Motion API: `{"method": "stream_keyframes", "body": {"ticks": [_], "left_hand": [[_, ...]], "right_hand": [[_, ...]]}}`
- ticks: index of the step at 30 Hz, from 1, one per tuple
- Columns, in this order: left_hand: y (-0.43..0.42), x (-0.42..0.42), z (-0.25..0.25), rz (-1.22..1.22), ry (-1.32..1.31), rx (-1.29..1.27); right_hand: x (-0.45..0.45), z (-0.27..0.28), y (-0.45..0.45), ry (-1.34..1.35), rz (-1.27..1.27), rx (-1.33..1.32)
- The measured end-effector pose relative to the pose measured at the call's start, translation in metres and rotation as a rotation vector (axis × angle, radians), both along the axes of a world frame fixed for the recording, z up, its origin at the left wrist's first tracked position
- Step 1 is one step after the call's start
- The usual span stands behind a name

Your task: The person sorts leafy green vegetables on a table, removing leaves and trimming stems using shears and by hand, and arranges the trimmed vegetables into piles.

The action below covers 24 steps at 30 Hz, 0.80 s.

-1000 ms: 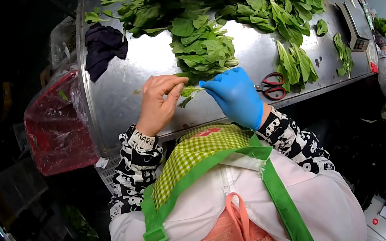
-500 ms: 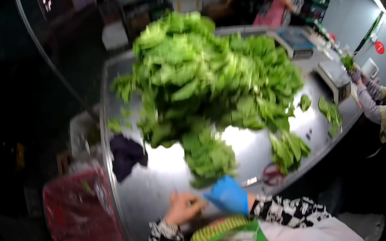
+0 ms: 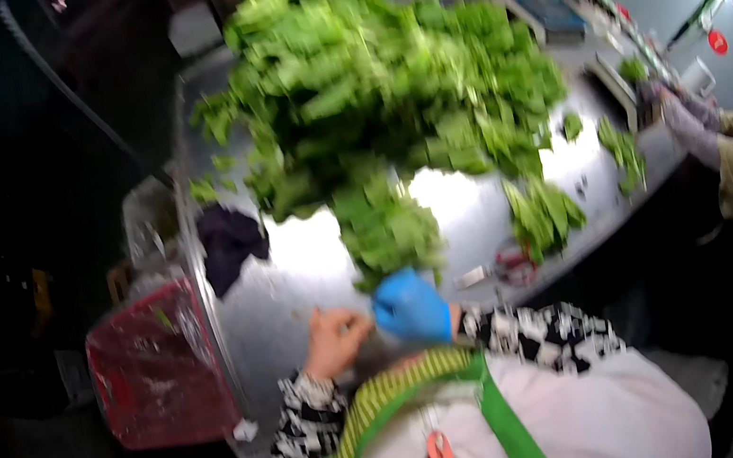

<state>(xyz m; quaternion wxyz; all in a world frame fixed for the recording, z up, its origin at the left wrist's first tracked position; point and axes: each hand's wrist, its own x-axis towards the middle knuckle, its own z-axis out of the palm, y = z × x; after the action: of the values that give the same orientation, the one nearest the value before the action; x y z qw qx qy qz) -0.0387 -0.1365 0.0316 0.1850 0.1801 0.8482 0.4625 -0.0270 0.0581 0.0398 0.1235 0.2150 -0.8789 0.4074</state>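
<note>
The bare left hand (image 3: 334,341) and blue-gloved right hand (image 3: 410,306) come close together above the near side of the metal table (image 3: 260,342), forearms angled inward, fingers curled. Through the blur, I cannot tell whether either pinches anything. Leafy greens (image 3: 385,226) lie just beyond the glove; red-handled scissors (image 3: 516,266), right.
</note>
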Motion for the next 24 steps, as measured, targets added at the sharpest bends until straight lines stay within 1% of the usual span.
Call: {"method": "stream_keyframes", "body": {"ticks": [1,3,4,5,6,7,8,9,10,12,13,14,16,17,19,21,23,24], "left_hand": [[0.001,0.001,0.009,-0.001,0.003,-0.032],[0.004,0.002,0.015,0.058,0.024,0.005],[0.007,0.005,0.014,0.226,-0.248,0.21],[0.004,0.007,0.001,0.335,-0.32,0.352],[-0.001,0.006,0.001,0.389,-0.403,0.362],[-0.002,0.003,0.003,0.446,-0.466,0.489],[-0.003,-0.002,0.007,0.5,-0.549,0.543],[-0.004,-0.005,0.007,0.508,-0.543,0.557],[-0.003,-0.006,0.006,0.508,-0.538,0.573],[0.002,-0.004,0.006,0.498,-0.524,0.614],[0.005,-0.003,0.006,0.47,-0.515,0.652],[0.006,-0.001,0.006,0.475,-0.514,0.653],[0.007,0.002,0.009,0.409,-0.582,0.677],[0.006,0.003,0.005,0.354,-0.537,0.689],[0.008,0.007,0.009,0.329,-0.529,0.72],[0.008,0.01,0.009,0.309,-0.523,0.752],[0.007,0.013,0.004,0.302,-0.484,0.695],[0.005,0.014,0.002,0.306,-0.485,0.696]], "right_hand": [[0.003,-0.001,-0.002,-0.095,-0.052,-0.069],[-0.002,0.002,0.0,-0.281,-0.155,-0.179],[-0.004,0.0,0.002,-0.38,-0.203,-0.216],[-0.009,-0.011,0.009,-0.326,-0.122,-0.133],[-0.005,-0.024,0.013,-0.272,-0.031,-0.063],[0.002,-0.032,0.015,-0.324,-0.014,-0.03],[0.0,-0.038,0.018,-0.363,0.002,0.007],[-0.001,-0.031,0.02,-0.426,0.06,0.013],[-0.001,-0.026,0.016,-0.429,0.082,0.014],[-0.002,-0.014,0.013,-0.56,0.144,-0.341],[-0.002,-0.007,0.01,-0.572,0.147,-0.412],[-0.002,-0.005,0.008,-0.574,0.152,-0.41],[-0.004,-0.004,0.006,-0.538,0.142,-0.324],[-0.003,-0.006,0.005,-0.537,0.143,-0.323],[-0.001,-0.012,0.002,-0.432,0.171,-0.274],[0.001,-0.012,-0.001,-0.427,0.17,-0.281],[0.001,-0.014,-0.002,-0.42,0.168,-0.289],[0.001,-0.015,-0.002,-0.396,0.15,-0.241]]}}
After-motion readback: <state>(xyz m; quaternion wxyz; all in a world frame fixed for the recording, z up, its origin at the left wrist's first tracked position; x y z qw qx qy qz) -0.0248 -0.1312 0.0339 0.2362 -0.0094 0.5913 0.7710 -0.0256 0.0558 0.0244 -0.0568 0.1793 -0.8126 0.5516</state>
